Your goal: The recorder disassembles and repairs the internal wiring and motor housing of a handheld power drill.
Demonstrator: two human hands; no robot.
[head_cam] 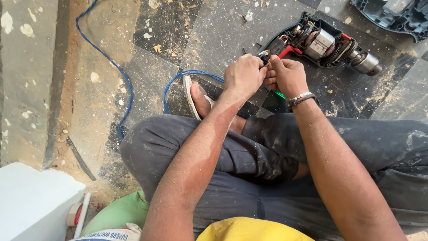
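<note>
I am viewing a dusty, speckled stone floor point(214, 31), where an opened power drill point(321, 44) is lying with its metal motor exposed. A thin blue cable point(127, 85) is looping toward it. My left hand point(243, 76) and right hand point(287, 76) are pinching together on wire ends beside the drill's rear.

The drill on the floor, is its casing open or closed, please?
Open. The drill lies on its side with motor and gears exposed, and a separate housing half lies apart on the floor beyond it.
</note>
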